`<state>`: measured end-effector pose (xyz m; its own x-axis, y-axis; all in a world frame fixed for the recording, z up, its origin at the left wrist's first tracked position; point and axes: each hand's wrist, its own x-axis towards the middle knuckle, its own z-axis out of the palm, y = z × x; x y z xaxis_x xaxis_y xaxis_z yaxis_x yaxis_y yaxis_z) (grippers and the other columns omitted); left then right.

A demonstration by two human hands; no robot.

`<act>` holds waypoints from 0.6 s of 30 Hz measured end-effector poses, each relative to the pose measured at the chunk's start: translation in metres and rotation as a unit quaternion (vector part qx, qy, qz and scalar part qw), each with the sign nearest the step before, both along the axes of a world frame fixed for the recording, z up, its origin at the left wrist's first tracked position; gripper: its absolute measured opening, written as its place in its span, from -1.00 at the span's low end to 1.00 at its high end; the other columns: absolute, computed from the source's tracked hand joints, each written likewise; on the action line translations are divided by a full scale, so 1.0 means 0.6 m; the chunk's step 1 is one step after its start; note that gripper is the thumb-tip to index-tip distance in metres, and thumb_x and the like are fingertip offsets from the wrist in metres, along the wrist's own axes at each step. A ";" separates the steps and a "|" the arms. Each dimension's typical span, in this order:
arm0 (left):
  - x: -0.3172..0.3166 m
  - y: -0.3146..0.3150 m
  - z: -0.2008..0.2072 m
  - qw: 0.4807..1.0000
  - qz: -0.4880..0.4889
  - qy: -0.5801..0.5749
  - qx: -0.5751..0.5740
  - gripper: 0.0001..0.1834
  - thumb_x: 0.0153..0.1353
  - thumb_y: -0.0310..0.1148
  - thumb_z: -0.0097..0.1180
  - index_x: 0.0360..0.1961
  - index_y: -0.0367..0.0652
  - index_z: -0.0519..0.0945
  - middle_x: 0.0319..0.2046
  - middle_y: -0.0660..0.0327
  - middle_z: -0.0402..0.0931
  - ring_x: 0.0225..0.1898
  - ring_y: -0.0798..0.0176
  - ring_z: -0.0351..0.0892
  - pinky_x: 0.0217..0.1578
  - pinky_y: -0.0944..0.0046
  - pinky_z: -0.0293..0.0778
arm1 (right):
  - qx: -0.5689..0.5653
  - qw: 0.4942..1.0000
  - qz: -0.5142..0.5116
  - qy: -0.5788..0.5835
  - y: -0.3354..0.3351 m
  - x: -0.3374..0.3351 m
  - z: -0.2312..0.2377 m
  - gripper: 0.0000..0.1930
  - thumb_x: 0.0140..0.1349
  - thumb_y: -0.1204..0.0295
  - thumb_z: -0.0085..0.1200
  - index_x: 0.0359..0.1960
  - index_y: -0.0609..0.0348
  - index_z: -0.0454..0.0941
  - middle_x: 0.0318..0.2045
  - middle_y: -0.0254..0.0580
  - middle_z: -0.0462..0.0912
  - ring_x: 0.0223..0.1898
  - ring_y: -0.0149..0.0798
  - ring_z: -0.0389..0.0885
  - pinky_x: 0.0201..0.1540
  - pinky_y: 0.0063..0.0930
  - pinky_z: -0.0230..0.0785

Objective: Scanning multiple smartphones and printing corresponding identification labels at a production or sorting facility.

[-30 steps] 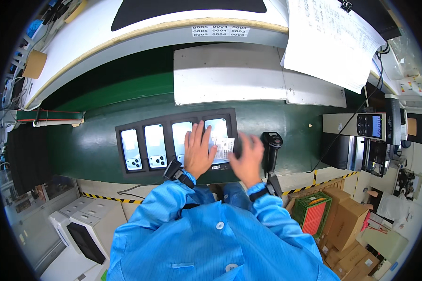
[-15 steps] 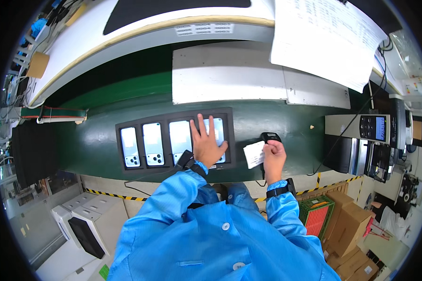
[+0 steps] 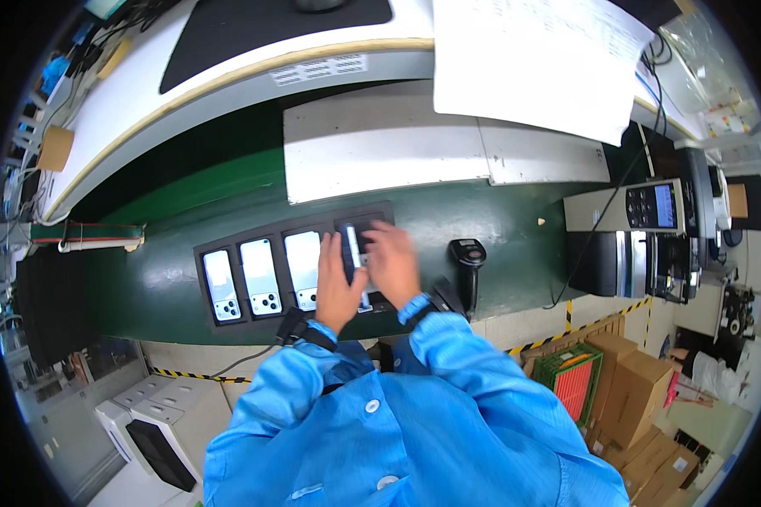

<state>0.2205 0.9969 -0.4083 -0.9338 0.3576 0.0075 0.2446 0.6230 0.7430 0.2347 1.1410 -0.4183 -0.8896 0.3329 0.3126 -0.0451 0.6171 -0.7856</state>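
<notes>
A black foam tray [image 3: 299, 221] lies on the green bench with a row of light-blue smartphones in its slots. In it are a left phone [image 3: 221, 280], a second phone [image 3: 259, 270] and a third phone [image 3: 303, 258], partly covered by my fingers. At the rightmost slot, a further phone [image 3: 352, 245] stands tilted up on its edge. My left hand [image 3: 338, 294] grips that phone, thumb and fingers around it. My right hand [image 3: 393, 260] is just right of it, over the slot, its fingers smeared by motion. Whether it holds anything is hidden.
A black handheld barcode scanner [image 3: 468, 253] stands right of the tray. Farther right is a label printer [image 3: 621, 207] with a small screen. White panels [image 3: 380, 144] lie behind, and a paper sheet [image 3: 533, 76] hangs from the upper shelf. Cardboard boxes [image 3: 634, 397] are on the floor.
My right hand moved left from the scanner to the tray; the white slip it held no longer shows clearly. My left hand went from lying spread on the rightmost phones to tilting one up.
</notes>
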 end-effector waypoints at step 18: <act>0.014 -0.363 0.029 0.960 0.135 0.134 -0.207 -0.38 0.08 -0.34 0.18 0.19 -0.32 0.35 0.22 -0.15 0.26 0.28 -0.21 0.21 0.29 -0.16 0.10 | -0.346 0.888 -0.010 -0.302 -0.144 0.048 0.112 -0.25 0.09 0.53 0.23 0.30 0.15 0.10 -0.20 -0.06 0.61 -0.54 -0.31 0.59 -0.44 -0.40 0.46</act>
